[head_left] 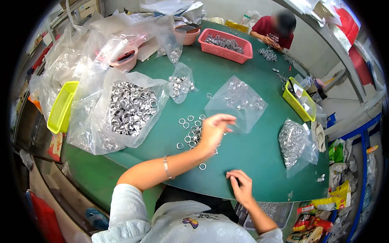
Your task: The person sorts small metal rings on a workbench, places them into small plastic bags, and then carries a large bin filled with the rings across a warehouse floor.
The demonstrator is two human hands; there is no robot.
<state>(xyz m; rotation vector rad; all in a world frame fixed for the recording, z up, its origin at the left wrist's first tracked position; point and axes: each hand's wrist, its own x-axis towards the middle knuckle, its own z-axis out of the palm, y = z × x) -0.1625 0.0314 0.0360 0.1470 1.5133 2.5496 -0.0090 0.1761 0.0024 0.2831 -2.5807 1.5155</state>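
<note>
My left hand hovers over a loose pile of small silver metal rings, its fingers stretched to the right with nothing visible in them. The hand and forearm cover part of that pile. Just beyond the fingertips lies a flat clear plastic bag with some rings inside. At the table's front edge my right hand rests with fingers loosely bent and the thumb apart; no object shows in it. Left of the loose rings, a large open plastic bag holds a heap of shiny metal rings.
On the green table stand a pink tub of metal parts, a yellow-green basket and a filled clear bag. Another yellow-green basket is at left. A co-worker handles small parts at the far right.
</note>
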